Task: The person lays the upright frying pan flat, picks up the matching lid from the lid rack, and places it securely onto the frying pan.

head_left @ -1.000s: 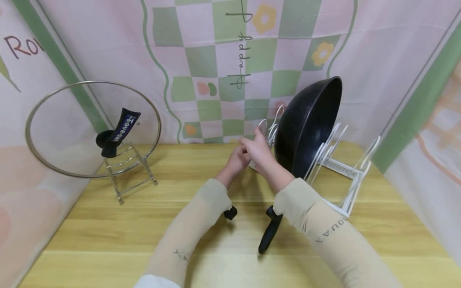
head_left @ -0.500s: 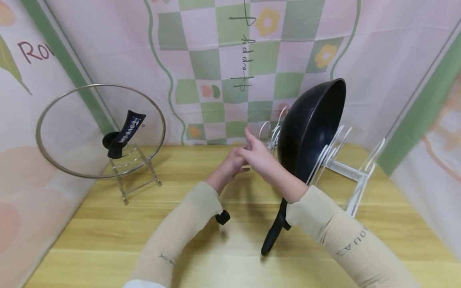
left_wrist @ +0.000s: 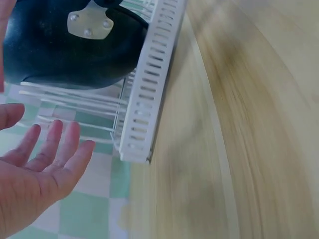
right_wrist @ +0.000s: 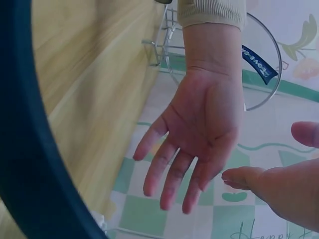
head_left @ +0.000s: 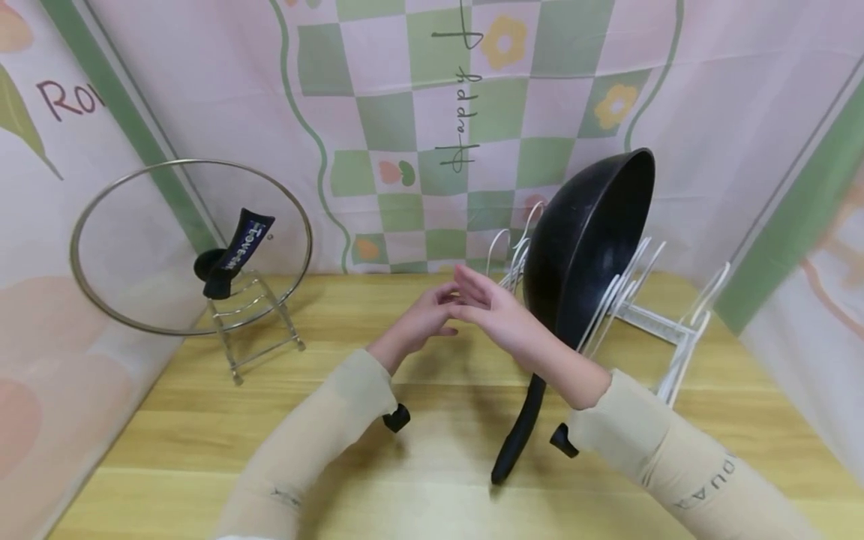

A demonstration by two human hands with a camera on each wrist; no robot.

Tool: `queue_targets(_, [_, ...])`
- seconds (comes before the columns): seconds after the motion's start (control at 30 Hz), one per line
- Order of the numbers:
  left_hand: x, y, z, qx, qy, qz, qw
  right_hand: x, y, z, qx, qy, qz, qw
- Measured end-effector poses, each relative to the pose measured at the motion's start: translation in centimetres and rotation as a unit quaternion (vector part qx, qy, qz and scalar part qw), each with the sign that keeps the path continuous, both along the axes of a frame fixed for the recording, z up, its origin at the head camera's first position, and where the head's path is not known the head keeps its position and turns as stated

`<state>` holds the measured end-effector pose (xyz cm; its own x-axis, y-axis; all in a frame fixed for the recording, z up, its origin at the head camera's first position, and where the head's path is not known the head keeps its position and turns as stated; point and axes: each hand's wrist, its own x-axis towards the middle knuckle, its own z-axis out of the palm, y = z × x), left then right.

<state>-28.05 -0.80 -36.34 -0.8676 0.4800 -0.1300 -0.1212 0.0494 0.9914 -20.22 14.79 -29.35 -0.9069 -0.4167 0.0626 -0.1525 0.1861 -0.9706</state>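
A black wok [head_left: 560,240] stands on its side in a white wire rack [head_left: 651,321], its black handle [head_left: 520,435] slanting toward the near edge of the table. Left of the wok, my left hand [head_left: 420,321] hangs over the table with loosely spread fingers and holds nothing. My right hand [head_left: 506,322] is beside the wok's outer side, fingers extended and holding nothing. The two hands' fingertips come close together in the head view; whether they touch, I cannot tell. In the right wrist view the left palm [right_wrist: 204,114] faces the camera.
A large glass lid [head_left: 128,326] with a black handle [head_left: 239,251] leans upright on a small metal stand [head_left: 270,345] at the left. Patterned cloth [head_left: 378,120] hangs behind the wooden table [head_left: 202,450]. Small black pieces [head_left: 563,440] sit at both sleeve cuffs.
Both hands have come back a little from beside the rack, and the forearms have spread apart. The right hand's raised fingers have lowered. The wok and lid stay in place.
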Motion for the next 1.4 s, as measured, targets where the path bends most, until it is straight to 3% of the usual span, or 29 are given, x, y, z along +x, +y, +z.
queue_targets(0.17, [0.6, -1.4, 0.2, -0.019, 0.012, -0.013, 0.9997, 0.9, 1.3, -0.4, -0.011, 0.008, 0.016, 1.000])
queue_targets(0.37, [1.5, -2.3, -0.1, -0.018, 0.026, -0.020, 0.9993, 2.0, 3.2, -0.8, 0.027, 0.030, 0.027, 0.999])
queue_targets(0.63, [3.0, -3.1, -1.4, -0.004, 0.018, -0.029, 0.9994, 3.2, 4.8, -1.9, 0.038, 0.028, 0.026, 0.999])
queue_targets(1.0, [4.9, -4.4, -1.7, -0.016, 0.014, -0.049, 0.9986, 4.1, 6.1, -2.9, 0.033, 0.047, 0.040, 0.998])
queue_targets(1.4, [5.9, -4.7, -1.6, 0.007, 0.002, -0.040, 0.9992, 4.9, 7.1, -4.4, 0.008, 0.085, 0.030, 0.996])
